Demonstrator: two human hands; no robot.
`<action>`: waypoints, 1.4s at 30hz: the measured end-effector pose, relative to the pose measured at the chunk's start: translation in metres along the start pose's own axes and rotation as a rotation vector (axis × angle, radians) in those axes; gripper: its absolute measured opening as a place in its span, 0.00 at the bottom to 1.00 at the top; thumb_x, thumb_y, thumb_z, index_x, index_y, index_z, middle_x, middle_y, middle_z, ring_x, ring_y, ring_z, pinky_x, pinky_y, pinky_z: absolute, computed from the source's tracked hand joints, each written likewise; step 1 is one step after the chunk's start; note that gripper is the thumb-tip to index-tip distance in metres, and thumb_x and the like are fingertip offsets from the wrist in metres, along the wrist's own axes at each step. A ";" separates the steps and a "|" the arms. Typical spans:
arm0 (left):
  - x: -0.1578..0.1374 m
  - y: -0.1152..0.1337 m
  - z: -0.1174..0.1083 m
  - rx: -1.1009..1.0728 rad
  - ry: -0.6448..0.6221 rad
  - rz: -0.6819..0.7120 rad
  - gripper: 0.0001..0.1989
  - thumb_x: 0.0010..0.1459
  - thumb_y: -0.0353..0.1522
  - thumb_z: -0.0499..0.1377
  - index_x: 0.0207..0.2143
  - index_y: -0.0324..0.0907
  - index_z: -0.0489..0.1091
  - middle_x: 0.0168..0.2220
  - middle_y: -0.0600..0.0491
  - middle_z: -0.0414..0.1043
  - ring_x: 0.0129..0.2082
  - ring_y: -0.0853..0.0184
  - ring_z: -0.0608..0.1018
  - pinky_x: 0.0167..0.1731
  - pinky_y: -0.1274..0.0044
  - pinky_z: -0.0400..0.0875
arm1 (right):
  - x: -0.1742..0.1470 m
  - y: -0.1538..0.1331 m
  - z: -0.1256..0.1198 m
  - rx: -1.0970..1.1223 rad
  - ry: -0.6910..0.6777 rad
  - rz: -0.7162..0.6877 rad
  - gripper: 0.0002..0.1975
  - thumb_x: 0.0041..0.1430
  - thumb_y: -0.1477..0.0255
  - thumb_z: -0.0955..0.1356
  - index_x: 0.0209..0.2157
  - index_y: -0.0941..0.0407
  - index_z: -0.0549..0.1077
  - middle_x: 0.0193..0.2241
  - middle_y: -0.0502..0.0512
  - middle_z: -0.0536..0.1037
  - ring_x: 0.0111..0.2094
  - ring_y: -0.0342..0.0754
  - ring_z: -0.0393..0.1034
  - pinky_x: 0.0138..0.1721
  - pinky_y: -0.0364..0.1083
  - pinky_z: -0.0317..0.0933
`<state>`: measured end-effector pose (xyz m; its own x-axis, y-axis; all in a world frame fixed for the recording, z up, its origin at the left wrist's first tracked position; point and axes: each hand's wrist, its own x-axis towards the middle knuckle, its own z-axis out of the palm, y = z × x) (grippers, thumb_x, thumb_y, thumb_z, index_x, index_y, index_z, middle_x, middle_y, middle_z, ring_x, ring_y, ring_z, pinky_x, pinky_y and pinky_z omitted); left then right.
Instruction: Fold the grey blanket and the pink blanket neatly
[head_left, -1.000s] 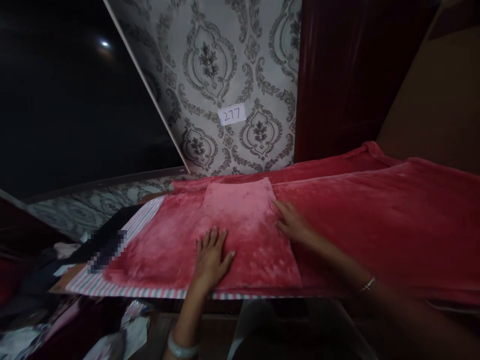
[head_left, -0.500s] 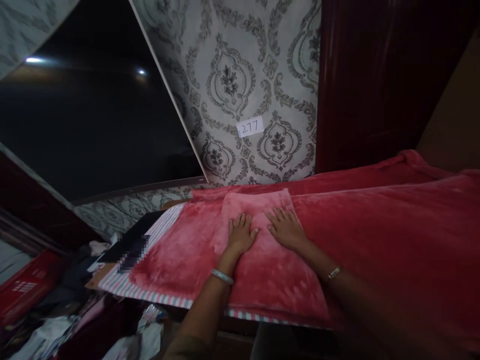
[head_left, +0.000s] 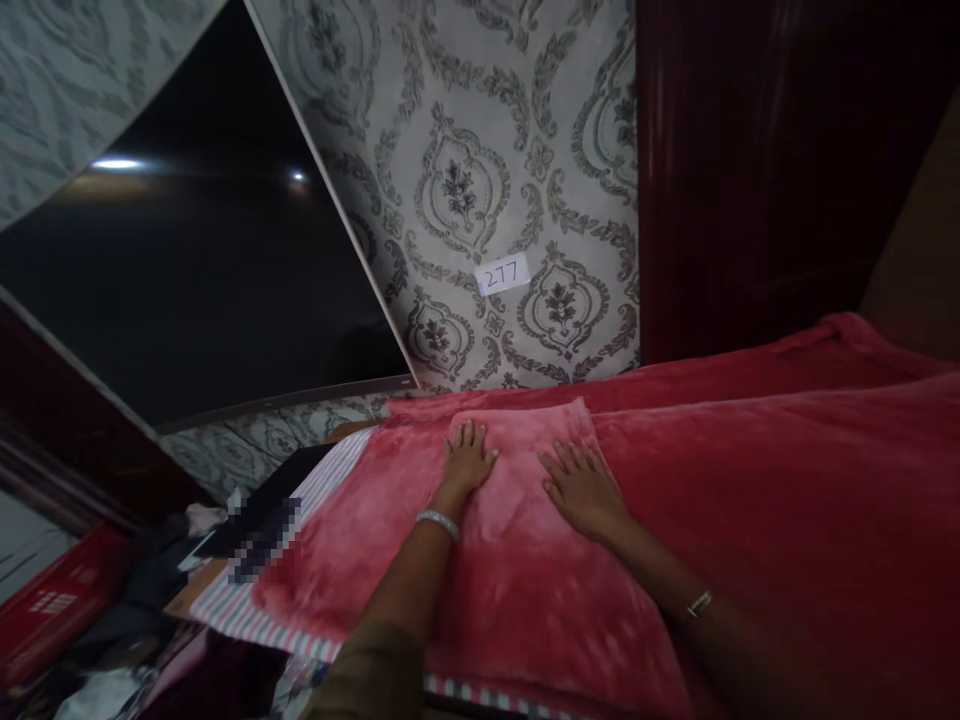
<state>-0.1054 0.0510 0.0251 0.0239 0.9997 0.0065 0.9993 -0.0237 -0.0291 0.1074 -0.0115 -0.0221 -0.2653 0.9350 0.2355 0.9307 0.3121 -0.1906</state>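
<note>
A red plush blanket point(head_left: 780, 500) covers most of the surface in front of me. On it lies a lighter, pinkish-red folded piece of plush fabric point(head_left: 517, 500), its far edge running below the wall. My left hand point(head_left: 466, 462) rests flat on the upper left of this piece, fingers spread. Over toward its right edge, my right hand point(head_left: 583, 490) also lies flat with the fingers apart. Neither hand grips the cloth. A striped cloth point(head_left: 247, 605) in white, pink and grey shows from under the blanket at the left and front.
A large black screen point(head_left: 202, 290) stands at the left against patterned wallpaper point(head_left: 465, 180). A paper label point(head_left: 502, 273) reading 277 is on the wall. Clothes and a red box point(head_left: 60, 600) lie at the lower left. A dark red panel point(head_left: 742, 170) rises at the back right.
My left hand has slid a little forward and left across the fabric. The right hand has shifted slightly right and nearer. The whole view has tilted up a little.
</note>
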 end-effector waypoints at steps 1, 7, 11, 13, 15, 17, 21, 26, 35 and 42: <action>0.009 -0.002 0.000 -0.007 0.009 -0.015 0.35 0.66 0.47 0.44 0.71 0.46 0.45 0.74 0.49 0.34 0.73 0.55 0.41 0.68 0.53 0.43 | 0.000 0.000 0.000 0.003 0.005 0.000 0.28 0.69 0.64 0.57 0.68 0.54 0.60 0.69 0.61 0.54 0.69 0.61 0.45 0.68 0.61 0.34; 0.037 -0.003 0.014 -0.031 0.049 -0.085 0.33 0.68 0.46 0.40 0.70 0.43 0.49 0.72 0.46 0.45 0.72 0.53 0.48 0.65 0.52 0.52 | 0.001 0.001 0.000 0.047 0.023 -0.002 0.27 0.69 0.63 0.57 0.67 0.52 0.61 0.69 0.60 0.55 0.69 0.59 0.46 0.67 0.60 0.35; 0.039 -0.004 0.023 -0.029 0.123 -0.071 0.32 0.68 0.45 0.40 0.70 0.43 0.51 0.71 0.46 0.49 0.71 0.53 0.50 0.65 0.52 0.53 | 0.002 0.001 -0.004 0.078 0.014 0.000 0.28 0.70 0.62 0.56 0.67 0.52 0.61 0.69 0.60 0.55 0.70 0.59 0.45 0.68 0.61 0.34; 0.039 -0.005 0.024 -0.031 0.150 -0.061 0.31 0.68 0.44 0.41 0.69 0.43 0.53 0.71 0.45 0.50 0.71 0.53 0.51 0.65 0.53 0.55 | 0.002 0.000 -0.007 0.090 0.003 0.005 0.28 0.70 0.62 0.56 0.67 0.52 0.61 0.69 0.60 0.54 0.70 0.59 0.44 0.68 0.61 0.33; 0.039 -0.005 0.024 -0.035 0.167 -0.062 0.31 0.68 0.44 0.41 0.69 0.43 0.53 0.71 0.45 0.51 0.71 0.53 0.51 0.64 0.53 0.56 | 0.001 0.000 -0.009 0.100 -0.004 0.007 0.28 0.70 0.62 0.56 0.67 0.52 0.61 0.69 0.60 0.54 0.70 0.58 0.44 0.68 0.61 0.33; 0.038 -0.004 0.022 -0.043 0.167 -0.067 0.32 0.68 0.44 0.41 0.70 0.42 0.52 0.71 0.45 0.50 0.71 0.53 0.51 0.64 0.52 0.55 | 0.001 0.001 -0.010 0.111 -0.009 0.013 0.28 0.70 0.61 0.56 0.68 0.52 0.60 0.69 0.59 0.54 0.70 0.58 0.43 0.68 0.60 0.33; 0.035 -0.002 0.016 -0.053 0.150 -0.071 0.32 0.67 0.44 0.42 0.70 0.42 0.52 0.71 0.45 0.49 0.71 0.53 0.51 0.64 0.52 0.56 | 0.005 0.002 -0.015 0.137 -0.049 0.024 0.29 0.69 0.60 0.57 0.68 0.52 0.59 0.70 0.59 0.53 0.70 0.58 0.41 0.68 0.60 0.33; 0.034 -0.001 0.014 -0.055 0.147 -0.064 0.32 0.68 0.45 0.42 0.69 0.43 0.52 0.71 0.45 0.49 0.71 0.53 0.51 0.64 0.52 0.55 | 0.032 0.002 -0.037 0.146 -0.072 0.066 0.30 0.68 0.58 0.59 0.68 0.55 0.59 0.69 0.64 0.54 0.70 0.57 0.44 0.68 0.60 0.33; 0.038 -0.002 0.017 -0.073 0.119 -0.080 0.33 0.67 0.48 0.42 0.70 0.46 0.51 0.72 0.47 0.46 0.72 0.53 0.48 0.65 0.52 0.52 | 0.055 0.041 -0.010 0.137 -0.031 0.282 0.36 0.68 0.53 0.56 0.70 0.58 0.53 0.72 0.62 0.43 0.71 0.60 0.36 0.66 0.65 0.35; 0.037 0.004 0.018 -0.084 0.118 -0.087 0.34 0.66 0.48 0.41 0.70 0.45 0.51 0.72 0.47 0.45 0.72 0.51 0.48 0.65 0.50 0.51 | 0.052 0.045 -0.005 0.116 -0.046 0.280 0.37 0.68 0.52 0.55 0.70 0.59 0.52 0.72 0.61 0.41 0.71 0.61 0.37 0.66 0.65 0.36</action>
<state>-0.1008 0.0877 0.0069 -0.0645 0.9903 0.1229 0.9965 0.0575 0.0599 0.1368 0.0503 -0.0139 -0.0164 0.9932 0.1157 0.9350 0.0563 -0.3501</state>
